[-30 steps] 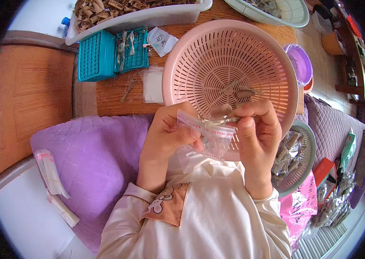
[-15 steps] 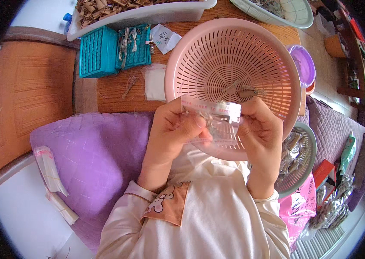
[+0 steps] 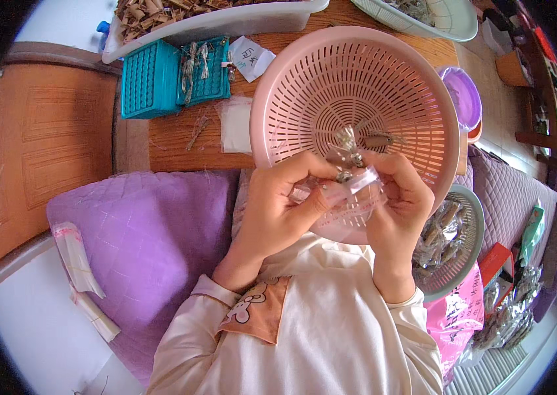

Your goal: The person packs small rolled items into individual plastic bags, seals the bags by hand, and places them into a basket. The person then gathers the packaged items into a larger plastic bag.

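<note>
Over the near rim of a pink slotted basket (image 3: 305, 72), my two hands work on a small clear plastic bag (image 3: 351, 209). My left hand (image 3: 281, 204) pinches its left side, thumb and forefinger meeting by the mouth. The other side is gripped by my right hand (image 3: 398, 197). A bunch of small silvery, bead-like pieces (image 3: 347, 139) sticks up from between the fingers, above the bag; its exact kind is too small to make out. In the basket behind lies a brown tag-like piece (image 3: 377, 140) with thin strands.
Teal trays (image 3: 150, 82) with bundled wires stand left of the basket, beside a stack of white sheets (image 3: 236, 125). A white tub (image 3: 225, 25) of brown pieces lies behind. On my right sits a grey-green basket (image 3: 473, 243) of packed bags; a purple cushion (image 3: 133, 243) is left.
My hands have turned and crumpled the bag, which was held flat before. The silvery bunch now rises above the fingers. My left hand has shifted right, closer to the right one.
</note>
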Demonstrator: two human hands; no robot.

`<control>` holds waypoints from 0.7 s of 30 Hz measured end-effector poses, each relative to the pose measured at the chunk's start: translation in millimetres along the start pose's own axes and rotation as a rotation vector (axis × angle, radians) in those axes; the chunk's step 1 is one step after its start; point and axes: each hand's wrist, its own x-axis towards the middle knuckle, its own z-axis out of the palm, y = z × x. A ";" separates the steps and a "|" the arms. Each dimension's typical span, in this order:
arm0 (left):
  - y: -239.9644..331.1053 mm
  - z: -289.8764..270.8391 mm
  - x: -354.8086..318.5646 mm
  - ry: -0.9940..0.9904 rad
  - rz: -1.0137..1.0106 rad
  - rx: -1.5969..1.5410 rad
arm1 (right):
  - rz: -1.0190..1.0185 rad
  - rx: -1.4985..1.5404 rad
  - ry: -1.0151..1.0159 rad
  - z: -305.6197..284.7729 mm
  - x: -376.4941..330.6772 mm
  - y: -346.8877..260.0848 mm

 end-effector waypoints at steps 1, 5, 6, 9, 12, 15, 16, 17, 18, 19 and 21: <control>-0.8 -1.7 -0.2 0.002 0.000 0.001 | -0.009 0.012 0.024 0.6 0.2 1.3; -7.7 -8.1 2.0 -0.058 -0.130 0.045 | 0.173 0.301 0.117 -7.8 4.9 -0.2; -7.8 -9.1 2.8 -0.065 -0.130 0.115 | 0.085 0.385 0.131 -10.7 7.1 6.0; -2.2 -11.4 6.2 -0.086 -0.230 0.195 | 0.061 0.479 0.123 -24.6 11.7 10.3; -9.1 -16.1 5.6 -0.148 -0.173 0.096 | 0.004 0.572 0.120 -30.2 16.6 4.2; -12.6 -7.0 3.6 -0.240 -0.213 -0.354 | 0.032 0.816 0.001 -32.3 18.7 -3.1; -14.2 -1.1 3.2 -0.288 -0.232 -0.579 | 0.027 0.814 0.000 -32.0 19.6 -5.7; -16.6 4.7 3.2 -0.335 -0.250 -0.804 | 0.050 0.879 -0.033 -31.8 20.6 -8.2; -20.3 9.7 4.0 -0.383 -0.267 -1.029 | 0.073 0.944 -0.068 -31.6 21.3 -10.4; -32.6 12.5 5.2 -0.507 -0.220 -1.264 | 0.066 0.943 -0.073 -30.3 21.8 -12.1; -43.3 19.0 10.6 -0.495 -0.251 -1.348 | 0.078 0.998 -0.093 -29.5 22.2 -12.2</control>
